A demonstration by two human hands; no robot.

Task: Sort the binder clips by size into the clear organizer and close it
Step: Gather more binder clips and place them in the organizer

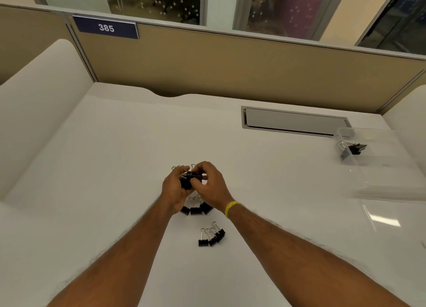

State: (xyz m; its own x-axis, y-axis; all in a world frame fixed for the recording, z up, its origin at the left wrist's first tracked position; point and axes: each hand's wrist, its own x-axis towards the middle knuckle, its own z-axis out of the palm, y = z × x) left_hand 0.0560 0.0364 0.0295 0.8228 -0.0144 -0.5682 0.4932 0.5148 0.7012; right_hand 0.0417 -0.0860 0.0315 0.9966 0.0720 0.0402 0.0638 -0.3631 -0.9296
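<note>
Head view, and both hands meet at the middle of the white desk (115,145). The left hand (175,191) cups a bunch of black binder clips with silver wire handles (187,177), fingers curled round it, while the right hand (211,184), yellow band (231,208) at its wrist, pinches at the same bunch from the other side. So both are grasping clips, neither is free.

Just beneath the hands lies a row of black clips (196,208), partly hidden by the wrists. Nearer the person sits a second small cluster of black clips (211,236), touching one another.

Now the key relation: the clear plastic organizer (380,163) stands well apart, far off to the right and farther out, lid open, with a few black clips (352,148) already in one far compartment. The box's long side seems to run away from the person. I judge the right hand the nearer one for the carry across.
</note>
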